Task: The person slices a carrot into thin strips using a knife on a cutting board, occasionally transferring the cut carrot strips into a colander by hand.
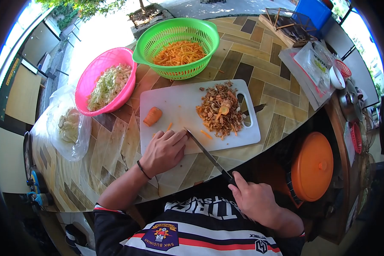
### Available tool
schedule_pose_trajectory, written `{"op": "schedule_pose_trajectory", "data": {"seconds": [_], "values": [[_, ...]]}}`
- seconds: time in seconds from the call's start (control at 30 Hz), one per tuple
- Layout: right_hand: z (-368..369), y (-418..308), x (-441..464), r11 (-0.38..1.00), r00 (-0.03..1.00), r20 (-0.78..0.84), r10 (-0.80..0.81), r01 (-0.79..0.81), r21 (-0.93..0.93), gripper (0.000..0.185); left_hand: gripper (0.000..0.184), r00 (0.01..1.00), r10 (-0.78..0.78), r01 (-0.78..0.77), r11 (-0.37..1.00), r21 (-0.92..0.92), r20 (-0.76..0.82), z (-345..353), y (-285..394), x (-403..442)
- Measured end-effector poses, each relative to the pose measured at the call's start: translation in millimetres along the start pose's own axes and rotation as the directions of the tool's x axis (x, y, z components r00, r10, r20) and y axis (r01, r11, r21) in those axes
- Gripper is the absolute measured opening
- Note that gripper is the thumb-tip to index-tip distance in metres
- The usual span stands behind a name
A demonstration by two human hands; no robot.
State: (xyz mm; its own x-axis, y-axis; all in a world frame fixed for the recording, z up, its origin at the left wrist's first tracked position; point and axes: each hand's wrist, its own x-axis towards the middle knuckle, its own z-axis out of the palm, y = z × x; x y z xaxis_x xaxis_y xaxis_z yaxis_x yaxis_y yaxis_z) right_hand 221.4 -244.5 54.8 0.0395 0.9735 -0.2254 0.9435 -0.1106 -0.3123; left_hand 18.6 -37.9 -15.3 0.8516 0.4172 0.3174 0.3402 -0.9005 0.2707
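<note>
My right hand (256,200) is wrapped round the black handle of a knife (209,156), whose blade slants up and left with its tip on the white cutting board (179,91). Close by that tip, my left hand (165,147) rests on the board's front edge with fingers curled down; whatever is under them is hidden. A carrot piece (152,116) lies on the board beyond the left hand. Thin carrot strips (206,135) are scattered near the blade. On the board's right half sits a heap of brown and orange scraps (221,109), probably peelings.
Behind the board stands a green colander (143,57) of shredded carrot. A pink basket (82,91) holds pale shredded vegetable. At left, a clear plastic bag (79,147) contains a pale cabbage-like vegetable. An orange lidded container (309,170) is at lower right, beyond the table's curved edge.
</note>
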Motion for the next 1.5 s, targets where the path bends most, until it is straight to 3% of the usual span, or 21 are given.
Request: {"op": "schedule_pose_trajectory", "data": {"seconds": [0.13,0.33,0.53,0.63,0.73,0.83,0.93,1.03,1.13,1.23,1.33,1.43,1.5], "values": [[9,-4,18,0.998,0.997,-0.055,-0.057,0.056,-0.030,0.033,0.029,1.000,0.008,-0.008,1.000,0.001,0.009,0,0,0],[-10,11,-7,0.993,0.999,0.050,0.008,-0.013,0.114,0.032,0.030,1.000,-0.020,0.020,0.999,0.026,-0.013,-2,2,0],[-32,26,-30,0.989,0.991,0.123,0.060,-0.076,0.130,0.028,0.027,0.998,-0.027,0.031,0.996,0.087,-0.049,-4,3,0],[-27,37,-35,0.990,1.000,0.012,0.008,-0.010,0.138,0.027,0.022,0.987,-0.074,0.085,0.994,0.067,-0.145,-3,-4,1],[-20,46,-35,0.997,0.979,-0.191,-0.072,0.072,-0.009,0.030,0.019,0.979,-0.117,0.121,0.993,0.012,-0.167,-8,-8,5],[-17,51,-23,0.969,0.944,-0.282,-0.172,0.111,-0.221,0.035,0.017,0.986,-0.129,0.134,0.990,0.037,-0.108,-16,-14,8],[-9,59,-5,0.936,0.896,-0.353,-0.270,0.158,-0.315,0.040,0.016,0.976,-0.192,0.197,0.980,0.036,-0.106,-30,-20,9],[-5,62,10,0.907,0.860,-0.374,-0.348,0.207,-0.368,0.044,0.014,0.975,-0.212,0.201,0.970,-0.140,-0.069,-47,-15,15],[-4,61,20,0.880,0.828,-0.387,-0.406,0.242,-0.408,0.048,0.013,0.992,-0.129,0.127,0.974,-0.185,0.001,-46,-11,15],[-3,62,21,0.858,0.829,-0.365,-0.423,0.238,-0.455,0.052,0.011,0.974,-0.191,0.215,0.947,-0.237,0.118,-34,-24,11],[-8,66,15,0.843,0.846,-0.318,-0.429,0.248,-0.478,0.049,0.012,0.938,-0.334,0.347,0.914,-0.212,0.095,-20,-36,5],[-11,76,-1,0.871,0.869,-0.327,-0.371,0.204,-0.447,0.049,0.014,0.959,-0.275,0.275,0.961,-0.004,-0.072,-16,-32,2],[-14,81,-10,0.912,0.872,-0.382,-0.305,0.153,-0.380,0.044,0.016,0.968,-0.242,0.240,0.970,-0.038,-0.070,-16,-29,6]]}}
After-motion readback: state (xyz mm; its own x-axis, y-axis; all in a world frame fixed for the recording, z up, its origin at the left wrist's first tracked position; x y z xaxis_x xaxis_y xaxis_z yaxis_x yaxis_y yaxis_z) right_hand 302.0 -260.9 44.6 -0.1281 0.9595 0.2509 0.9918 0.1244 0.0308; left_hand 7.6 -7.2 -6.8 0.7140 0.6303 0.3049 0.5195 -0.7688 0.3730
